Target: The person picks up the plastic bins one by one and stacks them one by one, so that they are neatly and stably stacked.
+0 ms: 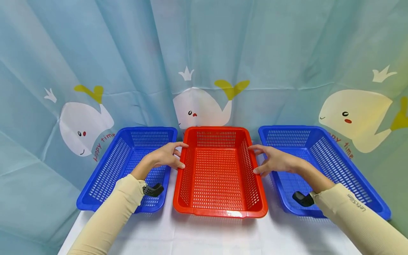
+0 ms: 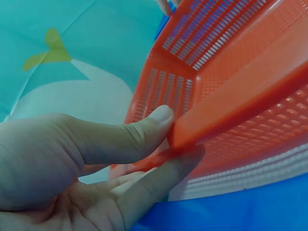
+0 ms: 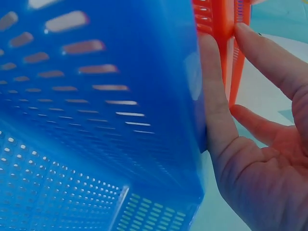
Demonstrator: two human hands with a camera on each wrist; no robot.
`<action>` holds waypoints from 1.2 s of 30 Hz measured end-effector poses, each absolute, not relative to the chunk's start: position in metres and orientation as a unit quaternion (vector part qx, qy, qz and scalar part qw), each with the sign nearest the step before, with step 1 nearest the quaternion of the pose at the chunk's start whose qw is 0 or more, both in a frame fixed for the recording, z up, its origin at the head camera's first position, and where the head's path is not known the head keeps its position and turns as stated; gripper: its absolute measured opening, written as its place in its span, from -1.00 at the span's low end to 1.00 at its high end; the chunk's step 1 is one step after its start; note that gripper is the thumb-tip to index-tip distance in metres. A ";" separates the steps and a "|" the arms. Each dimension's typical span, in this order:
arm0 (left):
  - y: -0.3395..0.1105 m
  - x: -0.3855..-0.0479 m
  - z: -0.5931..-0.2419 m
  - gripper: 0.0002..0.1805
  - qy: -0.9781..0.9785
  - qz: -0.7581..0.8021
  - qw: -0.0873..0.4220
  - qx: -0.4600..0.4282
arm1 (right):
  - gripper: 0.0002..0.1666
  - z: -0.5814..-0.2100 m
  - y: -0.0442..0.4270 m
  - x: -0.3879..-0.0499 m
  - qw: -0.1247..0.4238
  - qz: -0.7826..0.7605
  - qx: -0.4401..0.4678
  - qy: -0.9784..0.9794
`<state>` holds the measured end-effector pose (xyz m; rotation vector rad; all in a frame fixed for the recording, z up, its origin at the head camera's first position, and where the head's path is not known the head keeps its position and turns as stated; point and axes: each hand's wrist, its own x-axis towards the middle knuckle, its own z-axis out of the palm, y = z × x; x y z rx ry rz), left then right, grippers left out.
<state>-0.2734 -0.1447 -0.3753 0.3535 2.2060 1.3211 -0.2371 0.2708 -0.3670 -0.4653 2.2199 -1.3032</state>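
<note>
Left hand [image 1: 165, 155] pinches its side of the red basket [image 1: 218, 177]; right hand [image 1: 276, 160] seems to grip the other, kinda hidden there. Level hands should prevent tipping.

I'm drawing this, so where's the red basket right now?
In the head view, the red basket is in the middle, with one blue basket on its left, another blue basket on its right, and the whale curtain behind it.
</note>
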 end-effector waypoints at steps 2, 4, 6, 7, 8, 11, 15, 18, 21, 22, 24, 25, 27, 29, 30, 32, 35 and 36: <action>-0.145 -0.273 -0.376 -0.07 0.821 0.488 0.264 0.137 | 0.10 -0.366 0.270 -0.236 0.259 -0.477 -0.173 0.822; -0.146 -0.273 -0.376 -0.08 0.822 0.487 0.259 0.140 | 0.10 -0.365 0.269 -0.235 0.257 -0.473 -0.174 0.825; -0.146 -0.273 -0.377 -0.08 0.822 0.489 0.254 0.143 | 0.10 -0.365 0.268 -0.235 0.255 -0.470 -0.175 0.827; -0.146 -0.273 -0.377 -0.09 0.822 0.490 0.252 0.144 | 0.09 -0.364 0.268 -0.234 0.254 -0.468 -0.176 0.828; -0.146 -0.273 -0.377 -0.10 0.824 0.488 0.249 0.146 | 0.09 -0.364 0.268 -0.234 0.254 -0.468 -0.177 0.828; -0.146 -0.273 -0.377 -0.11 0.829 0.482 0.240 0.152 | 0.08 -0.364 0.268 -0.234 0.252 -0.468 -0.178 0.828; -0.145 -0.273 -0.376 -0.12 0.836 0.473 0.231 0.156 | 0.09 -0.363 0.268 -0.233 0.248 -0.464 -0.181 0.831; -0.144 -0.273 -0.375 -0.11 0.840 0.467 0.228 0.155 | 0.10 -0.363 0.268 -0.233 0.248 -0.461 -0.182 0.832; -0.144 -0.273 -0.374 -0.11 0.848 0.455 0.222 0.156 | 0.10 -0.363 0.268 -0.233 0.249 -0.461 -0.184 0.831; -0.144 -0.273 -0.374 -0.10 0.851 0.451 0.220 0.156 | 0.10 -0.363 0.268 -0.233 0.249 -0.462 -0.184 0.831; -0.143 -0.273 -0.374 -0.10 0.854 0.446 0.217 0.156 | 0.10 -0.363 0.268 -0.233 0.249 -0.461 -0.184 0.832; -0.143 -0.273 -0.375 -0.10 0.855 0.445 0.217 0.157 | 0.10 -0.363 0.268 -0.233 0.249 -0.461 -0.185 0.832; -0.143 -0.273 -0.376 -0.10 0.855 0.445 0.216 0.158 | 0.10 -0.364 0.268 -0.233 0.248 -0.461 -0.186 0.832; -0.144 -0.274 -0.377 -0.10 0.854 0.446 0.216 0.160 | 0.10 -0.364 0.268 -0.233 0.249 -0.461 -0.185 0.831; -0.144 -0.273 -0.377 -0.10 0.854 0.446 0.216 0.160 | 0.10 -0.365 0.268 -0.233 0.250 -0.461 -0.186 0.831; -0.144 -0.273 -0.378 -0.10 0.854 0.446 0.216 0.159 | 0.10 -0.365 0.268 -0.233 0.251 -0.461 -0.184 0.831; -0.144 -0.273 -0.381 -0.10 0.853 0.449 0.218 0.155 | 0.10 -0.366 0.267 -0.233 0.254 -0.461 -0.182 0.831; -0.145 -0.273 -0.381 -0.10 0.852 0.450 0.220 0.154 | 0.10 -0.367 0.267 -0.233 0.255 -0.461 -0.182 0.831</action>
